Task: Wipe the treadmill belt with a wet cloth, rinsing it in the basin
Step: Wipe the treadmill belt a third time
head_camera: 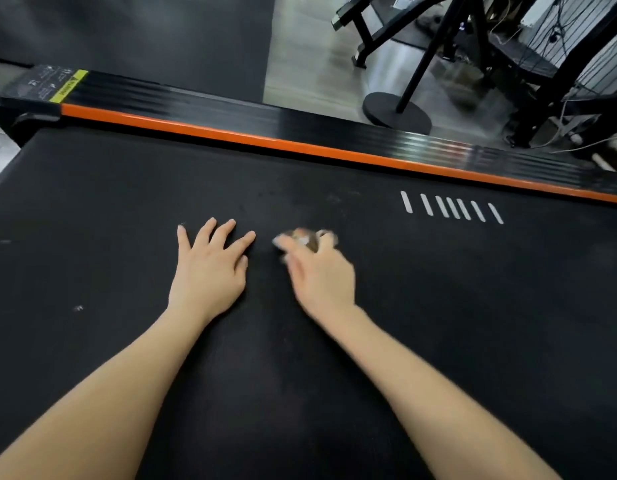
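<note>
My left hand (210, 268) lies open on the black treadmill belt (438, 306). My blurry right hand (320, 271) grips a cloth (305, 239). Grey floor (310, 64) lies beyond.

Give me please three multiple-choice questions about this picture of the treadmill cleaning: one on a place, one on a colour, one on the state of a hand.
1. Where do the white marks on the treadmill belt lie, seen from the right hand?
A. Nearer to the person
B. Farther off, to its right
C. Farther off, to its left

2. What colour is the strip along the side rail?
A. Blue
B. Green
C. Orange

3. How is the left hand?
A. Flat on the belt, fingers spread
B. Curled into a fist in the air
C. Pinching something

Answers:
1 B: the marks sit past its fingers, rightward.
2 C: an orange line edges the black rail.
3 A: its palm rests on the belt; only the right hand holds the blurred cloth.
</note>
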